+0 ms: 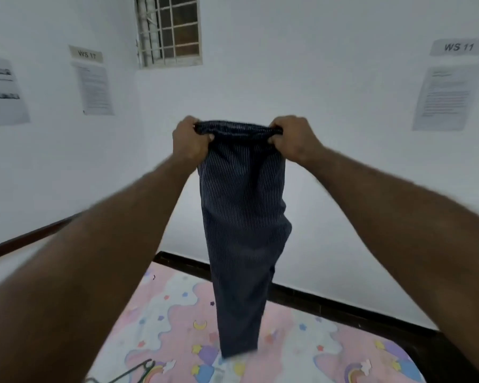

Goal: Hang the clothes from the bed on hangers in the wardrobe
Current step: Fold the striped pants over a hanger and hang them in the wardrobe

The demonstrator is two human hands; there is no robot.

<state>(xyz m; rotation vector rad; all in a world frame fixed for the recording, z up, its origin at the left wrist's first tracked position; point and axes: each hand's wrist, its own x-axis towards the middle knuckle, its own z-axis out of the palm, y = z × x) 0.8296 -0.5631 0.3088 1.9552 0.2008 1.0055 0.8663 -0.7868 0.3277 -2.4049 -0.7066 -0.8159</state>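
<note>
A pair of dark blue pinstriped trousers (242, 217) hangs straight down in front of me, held up by its waistband above the bed (302, 341). My left hand (190, 140) grips the left end of the waistband. My right hand (295, 139) grips the right end. The trouser legs reach down to just above the pink patterned bedsheet. A dark hanger (138, 370) lies on the sheet at the lower left, partly hidden by my left forearm. No wardrobe is in view.
White walls stand close behind the bed, with a barred window (168, 30) up in the corner. Printed sheets hang on the walls, one under a "WS 17" label (87, 54), another under "WS 11" (459, 47). A dark bed frame (343, 305) edges the mattress.
</note>
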